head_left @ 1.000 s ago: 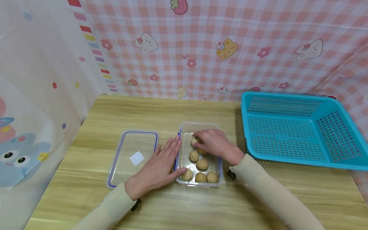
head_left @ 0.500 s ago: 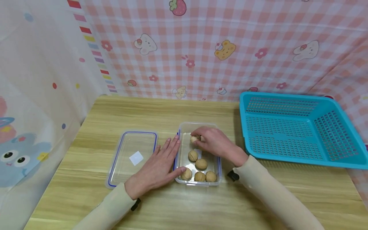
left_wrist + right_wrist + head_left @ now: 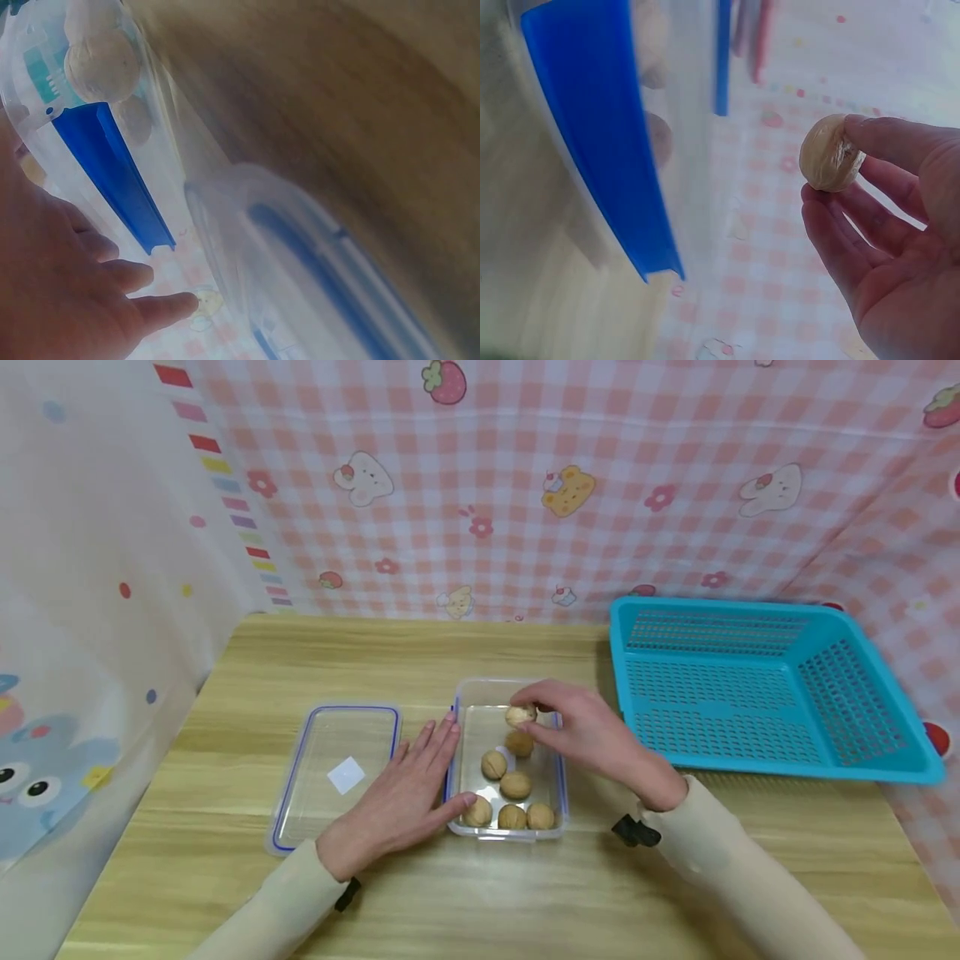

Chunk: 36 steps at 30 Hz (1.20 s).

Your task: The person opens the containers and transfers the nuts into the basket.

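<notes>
My right hand (image 3: 588,727) pinches a walnut (image 3: 521,716) between thumb and fingertips, over the far right part of a clear plastic box (image 3: 468,735). In the right wrist view that same walnut (image 3: 831,154) shows whole, with the blue side latch (image 3: 600,135) of the box beside it. Several more walnuts (image 3: 515,785) lie on the box floor, mostly in the near half. My left hand (image 3: 397,802) lies with fingers straight along the left side of the box, its thumb at the near left walnut. The left wrist view shows its fingers (image 3: 165,309) extended beside the blue latch (image 3: 112,172).
A clear lid (image 3: 322,814) with a blue seal and a white square label lies left of the box, partly under the left hand. A turquoise perforated basket (image 3: 825,764) stands at the back right. A checked cloth (image 3: 420,527) hangs behind the wooden table (image 3: 360,652).
My right hand has lifted the walnut up from inside the box and shifted slightly right, uncovering another walnut. The left hand stays against the box. The head view has turned slightly right.
</notes>
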Tool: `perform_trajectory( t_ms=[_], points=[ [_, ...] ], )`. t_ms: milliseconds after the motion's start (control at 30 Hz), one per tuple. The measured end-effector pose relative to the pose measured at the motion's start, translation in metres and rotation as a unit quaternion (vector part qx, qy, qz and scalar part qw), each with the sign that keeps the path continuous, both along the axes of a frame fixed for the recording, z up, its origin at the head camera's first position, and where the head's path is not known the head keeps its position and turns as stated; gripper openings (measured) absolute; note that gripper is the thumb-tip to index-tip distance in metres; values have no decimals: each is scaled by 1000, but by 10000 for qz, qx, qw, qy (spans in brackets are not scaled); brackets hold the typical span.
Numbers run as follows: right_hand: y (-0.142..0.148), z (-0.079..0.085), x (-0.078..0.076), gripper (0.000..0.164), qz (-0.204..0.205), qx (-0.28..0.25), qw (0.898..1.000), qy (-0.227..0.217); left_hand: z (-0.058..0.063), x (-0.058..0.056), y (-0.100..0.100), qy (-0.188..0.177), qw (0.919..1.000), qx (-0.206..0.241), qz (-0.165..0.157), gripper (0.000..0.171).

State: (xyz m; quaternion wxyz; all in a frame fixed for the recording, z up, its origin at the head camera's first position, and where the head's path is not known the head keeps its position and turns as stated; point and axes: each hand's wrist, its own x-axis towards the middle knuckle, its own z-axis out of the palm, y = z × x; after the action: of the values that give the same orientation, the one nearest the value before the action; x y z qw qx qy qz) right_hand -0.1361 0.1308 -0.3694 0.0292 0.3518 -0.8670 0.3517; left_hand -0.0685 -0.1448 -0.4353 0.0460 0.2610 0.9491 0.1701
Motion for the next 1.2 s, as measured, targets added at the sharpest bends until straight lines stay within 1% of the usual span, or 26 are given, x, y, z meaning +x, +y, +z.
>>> perform_trajectory(
  t_ms=[100,300,467,633,767,1000,1100,1200],
  points=[
    [10,7,3,25,4,-216,9997,125,1,0,-1,-12,10000,1,10,92],
    [34,21,8,29,-174,-373,9989,225,1,-1,-2,-43,10000,-75,25,93],
    [56,33,9,29,-513,-280,9983,30,0,-2,-1,-34,10000,-81,39,93],
    [79,41,9,32,-891,-126,9959,-110,0,-2,-1,-31,10000,-63,39,93],
    [97,45,7,32,-1150,-140,9931,-162,0,-2,-1,-1,10000,-49,22,93],
    [121,49,-1,28,-1422,-113,9893,-296,0,-1,1,5,10000,-67,-1,92],
    [130,50,-5,27,-1547,9,9871,-422,0,0,1,54,10000,-46,-5,92],
    [138,49,-10,27,-1663,271,9839,-601,0,0,1,65,10000,-42,20,92]
  ],
)
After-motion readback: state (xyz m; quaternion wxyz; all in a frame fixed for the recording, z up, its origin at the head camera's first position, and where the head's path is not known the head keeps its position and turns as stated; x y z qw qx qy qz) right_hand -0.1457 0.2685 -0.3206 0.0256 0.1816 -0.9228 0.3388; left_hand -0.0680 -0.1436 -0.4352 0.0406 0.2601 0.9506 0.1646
